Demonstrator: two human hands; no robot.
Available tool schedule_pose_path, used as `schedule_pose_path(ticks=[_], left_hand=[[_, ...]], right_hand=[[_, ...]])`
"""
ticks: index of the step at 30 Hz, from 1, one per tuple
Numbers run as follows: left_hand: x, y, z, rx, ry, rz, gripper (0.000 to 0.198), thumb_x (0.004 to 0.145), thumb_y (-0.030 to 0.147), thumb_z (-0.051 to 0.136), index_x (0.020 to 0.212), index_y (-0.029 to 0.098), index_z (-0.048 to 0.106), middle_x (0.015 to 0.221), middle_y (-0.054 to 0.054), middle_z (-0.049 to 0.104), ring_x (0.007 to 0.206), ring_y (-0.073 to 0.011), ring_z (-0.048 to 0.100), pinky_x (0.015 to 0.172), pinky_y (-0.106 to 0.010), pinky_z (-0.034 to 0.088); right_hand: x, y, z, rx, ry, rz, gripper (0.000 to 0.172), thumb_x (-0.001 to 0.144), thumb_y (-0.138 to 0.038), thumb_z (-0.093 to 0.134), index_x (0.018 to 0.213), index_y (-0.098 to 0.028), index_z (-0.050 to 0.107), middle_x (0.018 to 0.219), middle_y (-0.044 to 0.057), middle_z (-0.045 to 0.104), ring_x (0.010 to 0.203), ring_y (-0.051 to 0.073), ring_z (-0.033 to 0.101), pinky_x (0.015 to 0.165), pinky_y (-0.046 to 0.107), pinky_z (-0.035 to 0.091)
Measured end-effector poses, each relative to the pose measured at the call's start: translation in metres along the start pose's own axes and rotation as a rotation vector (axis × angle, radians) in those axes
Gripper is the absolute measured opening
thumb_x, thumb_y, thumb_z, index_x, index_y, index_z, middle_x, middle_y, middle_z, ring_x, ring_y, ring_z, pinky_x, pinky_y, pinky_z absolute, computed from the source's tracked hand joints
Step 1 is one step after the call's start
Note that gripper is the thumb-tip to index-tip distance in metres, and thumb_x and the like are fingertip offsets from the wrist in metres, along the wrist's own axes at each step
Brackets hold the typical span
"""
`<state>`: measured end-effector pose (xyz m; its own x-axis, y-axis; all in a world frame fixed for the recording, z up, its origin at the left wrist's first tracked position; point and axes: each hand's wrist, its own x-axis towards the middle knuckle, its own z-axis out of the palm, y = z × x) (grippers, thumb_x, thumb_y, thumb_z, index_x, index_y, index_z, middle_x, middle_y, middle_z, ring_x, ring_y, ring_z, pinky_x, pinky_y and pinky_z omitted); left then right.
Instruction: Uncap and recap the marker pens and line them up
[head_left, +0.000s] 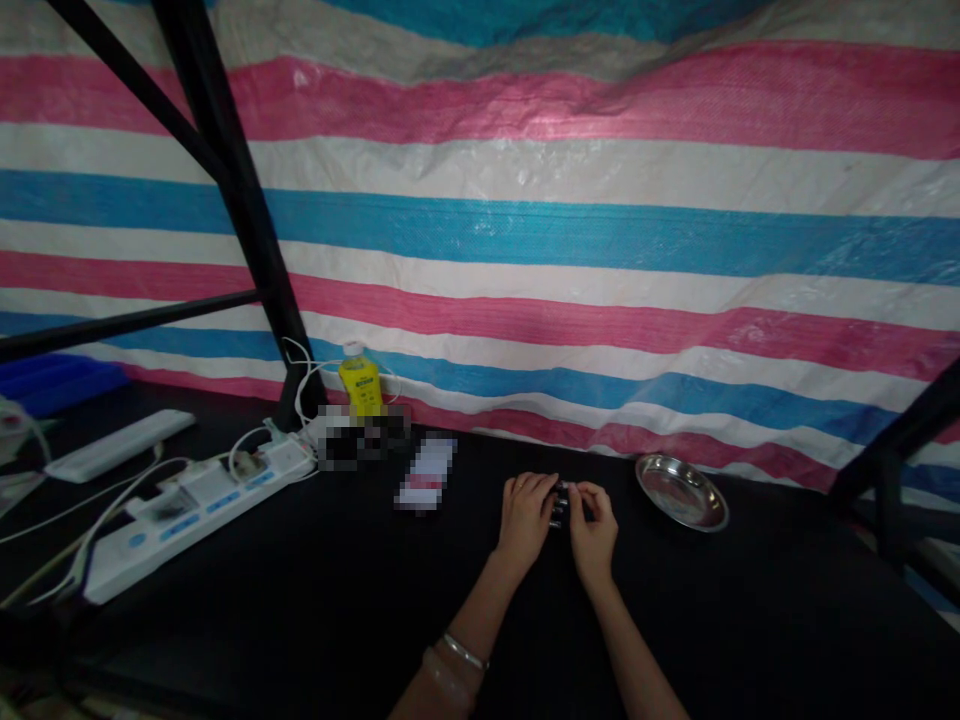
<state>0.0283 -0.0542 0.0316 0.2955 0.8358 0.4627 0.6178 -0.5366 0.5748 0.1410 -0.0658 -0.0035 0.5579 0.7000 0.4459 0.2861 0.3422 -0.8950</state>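
Hands meet mid-table (337, 600): the left hand (525, 515) and right hand (592, 530) lie side by side, fingers curled narrow and pinching a dark piece (559, 507) between them, too small to make out. A steel dish (681, 492) sits near the right hand. Well off to the left are a power strip (187, 510) and a yellow bottle (361, 383).
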Motion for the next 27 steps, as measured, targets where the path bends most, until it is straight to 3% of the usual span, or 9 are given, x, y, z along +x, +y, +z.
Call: schedule_pose_path(ticks=[6, 11, 22, 27], left_hand=[[0.001, -0.007, 0.003, 0.077, 0.038, -0.112, 0.033, 0.083, 0.011, 0.046, 0.112, 0.021, 0.057, 0.114, -0.005, 0.061, 0.107, -0.0205, 0.051, 0.092, -0.039, 0.033], [-0.001, -0.012, 0.009, 0.138, -0.026, -0.159, 0.031, 0.082, 0.012, 0.046, 0.109, 0.02, 0.058, 0.115, -0.007, 0.06, 0.109, -0.023, 0.05, 0.092, -0.043, 0.032], [-0.001, -0.009, 0.005, 0.218, -0.044, -0.2, 0.029, 0.082, 0.01, 0.043, 0.102, 0.021, 0.061, 0.109, -0.007, 0.06, 0.105, -0.0228, 0.05, 0.092, -0.042, 0.031], [0.0, -0.012, 0.007, 0.228, -0.023, -0.216, 0.029, 0.083, 0.012, 0.042, 0.105, 0.019, 0.06, 0.114, -0.009, 0.057, 0.107, -0.0236, 0.05, 0.094, -0.044, 0.031]], right_hand=[[0.001, 0.003, 0.0, -0.058, -0.04, 0.018, 0.031, 0.076, -0.047, 0.057, 0.081, -0.017, 0.061, 0.082, 0.005, 0.06, 0.078, 0.017, 0.058, 0.078, 0.033, 0.046], [0.004, 0.006, -0.004, -0.235, -0.047, -0.059, 0.026, 0.077, -0.042, 0.056, 0.08, -0.019, 0.067, 0.084, 0.007, 0.065, 0.088, 0.022, 0.054, 0.084, 0.037, 0.041], [0.009, 0.013, -0.013, -0.524, -0.054, -0.024, 0.021, 0.068, -0.043, 0.061, 0.064, -0.025, 0.071, 0.076, 0.007, 0.067, 0.08, 0.026, 0.052, 0.069, 0.036, 0.037], [0.027, 0.012, -0.031, -0.404, -0.037, -0.013, 0.024, 0.069, -0.039, 0.058, 0.076, -0.021, 0.071, 0.081, 0.007, 0.064, 0.076, 0.022, 0.054, 0.071, 0.035, 0.041]])
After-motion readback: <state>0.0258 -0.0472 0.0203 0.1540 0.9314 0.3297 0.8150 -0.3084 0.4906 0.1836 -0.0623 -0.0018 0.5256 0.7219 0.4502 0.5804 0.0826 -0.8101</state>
